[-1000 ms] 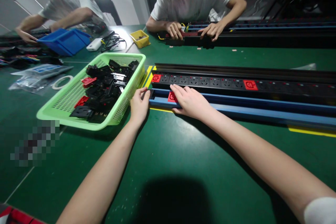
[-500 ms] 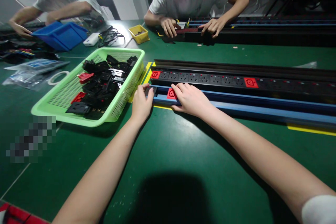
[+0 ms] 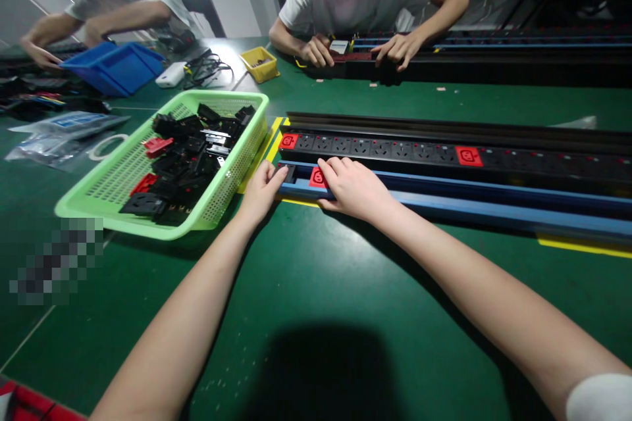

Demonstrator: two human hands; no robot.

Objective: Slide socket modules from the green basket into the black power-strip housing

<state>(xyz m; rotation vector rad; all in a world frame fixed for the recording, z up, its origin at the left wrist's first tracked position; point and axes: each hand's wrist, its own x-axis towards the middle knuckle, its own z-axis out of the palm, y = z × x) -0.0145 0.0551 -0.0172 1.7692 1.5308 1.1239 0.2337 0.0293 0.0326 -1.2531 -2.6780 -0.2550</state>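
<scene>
My left hand (image 3: 261, 191) is at the left end of a blue rail (image 3: 474, 204), thumb and index finger closed at a black socket module (image 3: 289, 174) in its channel. The covered fingers and the module's left edge are hard to make out. A red socket module (image 3: 317, 177) sits in the same channel, a short gap to the right. My right hand (image 3: 356, 188) is curled over it and the rail, fingers at the far side and thumb low on the near side. Its palm hides the module's right part.
Behind the rail lies a strip of black sockets (image 3: 380, 148) with red ones among them. A green basket (image 3: 111, 227) of black and red modules stands left. Beyond are a yellow bin (image 3: 261, 67), a blue bin (image 3: 116, 69) and two people, one working on another strip.
The left thumb and index finger have drawn closer together, and that hand has shifted slightly left. My right hand stays over the red module. The co-worker opposite has curled the fingers of one hand.
</scene>
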